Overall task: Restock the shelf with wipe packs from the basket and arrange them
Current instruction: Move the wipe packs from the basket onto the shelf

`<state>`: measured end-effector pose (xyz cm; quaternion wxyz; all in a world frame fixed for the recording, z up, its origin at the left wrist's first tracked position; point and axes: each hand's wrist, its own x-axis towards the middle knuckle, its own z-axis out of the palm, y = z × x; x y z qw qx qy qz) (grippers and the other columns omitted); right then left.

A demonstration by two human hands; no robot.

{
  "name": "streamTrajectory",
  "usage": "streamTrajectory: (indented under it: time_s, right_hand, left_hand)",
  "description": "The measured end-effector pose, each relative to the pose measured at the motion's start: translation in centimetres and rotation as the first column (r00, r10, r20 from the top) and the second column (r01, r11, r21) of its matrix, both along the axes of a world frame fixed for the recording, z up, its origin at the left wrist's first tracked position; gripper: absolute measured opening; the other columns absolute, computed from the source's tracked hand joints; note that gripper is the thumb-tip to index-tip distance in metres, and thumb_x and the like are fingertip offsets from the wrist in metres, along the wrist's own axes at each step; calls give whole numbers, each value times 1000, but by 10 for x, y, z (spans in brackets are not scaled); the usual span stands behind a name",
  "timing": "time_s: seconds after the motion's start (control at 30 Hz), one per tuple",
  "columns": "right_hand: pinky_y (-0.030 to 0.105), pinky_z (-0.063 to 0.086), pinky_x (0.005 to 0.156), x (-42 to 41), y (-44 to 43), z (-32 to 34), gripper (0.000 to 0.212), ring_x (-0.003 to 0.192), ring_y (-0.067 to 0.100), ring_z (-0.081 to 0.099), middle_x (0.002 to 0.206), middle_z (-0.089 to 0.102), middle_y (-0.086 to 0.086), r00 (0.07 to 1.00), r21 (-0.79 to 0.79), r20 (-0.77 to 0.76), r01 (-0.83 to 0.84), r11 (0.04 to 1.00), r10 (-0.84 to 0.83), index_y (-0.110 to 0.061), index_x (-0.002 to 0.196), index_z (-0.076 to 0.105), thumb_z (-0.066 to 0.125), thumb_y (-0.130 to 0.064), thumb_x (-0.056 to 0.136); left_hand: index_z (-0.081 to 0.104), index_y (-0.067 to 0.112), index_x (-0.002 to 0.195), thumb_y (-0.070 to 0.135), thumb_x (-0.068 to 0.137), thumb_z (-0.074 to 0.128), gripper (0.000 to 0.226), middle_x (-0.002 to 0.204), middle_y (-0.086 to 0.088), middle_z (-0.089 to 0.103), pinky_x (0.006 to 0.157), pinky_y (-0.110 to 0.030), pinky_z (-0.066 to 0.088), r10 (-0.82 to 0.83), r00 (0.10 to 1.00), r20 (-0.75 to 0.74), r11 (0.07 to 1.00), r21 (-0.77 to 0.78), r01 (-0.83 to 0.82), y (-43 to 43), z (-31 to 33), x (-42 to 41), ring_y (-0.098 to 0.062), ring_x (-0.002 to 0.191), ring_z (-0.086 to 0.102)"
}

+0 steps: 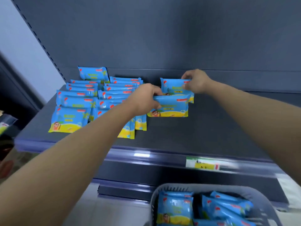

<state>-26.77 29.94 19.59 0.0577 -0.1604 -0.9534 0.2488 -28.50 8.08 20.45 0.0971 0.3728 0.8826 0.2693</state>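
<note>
Fingers (185,77) of the right hand (196,81) pinch the rear wipe pack (172,87); the left hand (144,99) grips the front wipe pack (171,106) (these 2 stand on the shelf (179,132), right of the stocked packs (78,101)).

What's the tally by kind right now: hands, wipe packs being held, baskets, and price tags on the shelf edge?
Hands: 2, left hand and right hand
Wipe packs held: 2, front pack and rear pack
Baskets: 1, basket
Price tags: 1, price tag
Total: 6
The stacked packs overlap too much to count.
</note>
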Motion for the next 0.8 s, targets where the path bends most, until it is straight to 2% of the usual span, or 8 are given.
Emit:
streamTrajectory:
  time_s: [0.1,0.17,0.23,0.33,0.5,0.6,0.8]
  right_hand:
    - [30,46,86,-27,8,-10,30,106,24,59,117,64,10,999,-45,30,23,999,-22,-9,116,62,64,-13,87]
    - [27,46,82,-39,12,-14,30,100,21,59,115,64,9,999,-55,-5,40,998,-40,-10,115,63,65,-12,85]
    - [25,44,76,-48,14,-19,29,89,17,57,110,63,10,995,-95,-75,62,994,-69,-9,113,62,67,-12,84]
    - [22,41,72,-54,14,-27,23,87,13,53,109,63,8,982,-112,-158,85,990,-102,-8,109,63,65,-12,86]
    - [8,36,67,-56,15,-31,26,92,11,56,113,65,7,957,-161,-261,89,983,-129,-7,113,64,52,-4,90]
    - [13,39,74,-51,16,-30,28,90,9,54,112,66,6,939,-163,-309,102,981,-149,-7,114,64,48,-2,92]
    - [16,40,77,-33,11,-29,24,89,9,53,110,65,7,929,-114,-344,104,988,-137,-8,111,64,49,-4,92]
  left_hand:
    - [69,13,101,8,73,74,28,82,5,63,57,-20,43,-44,999,-5,999,-20,43,16,-9,-22,-7,64,55]
    - [66,14,110,10,75,74,36,105,-1,66,77,-29,50,-53,999,-14,997,-55,52,25,-17,-34,-17,89,62]
    - [63,13,117,11,77,73,41,118,-4,63,89,-34,49,-47,999,-14,995,-92,45,31,-22,-46,-22,102,60]
    - [57,14,125,13,79,71,48,125,-6,58,92,-34,47,-29,999,-41,992,-126,24,38,-26,-67,-24,109,56]
    - [49,14,133,17,81,70,57,130,-9,53,92,-36,43,-22,993,-120,971,-239,-7,49,-32,-96,-27,115,52]
    - [46,13,135,19,83,68,57,130,-11,53,93,-37,43,2,988,-155,965,-259,-42,57,-37,-108,-28,116,50]
    - [46,13,132,25,85,63,51,129,-11,46,97,-40,35,-43,924,-379,947,-310,-83,71,-45,-107,-29,120,39]
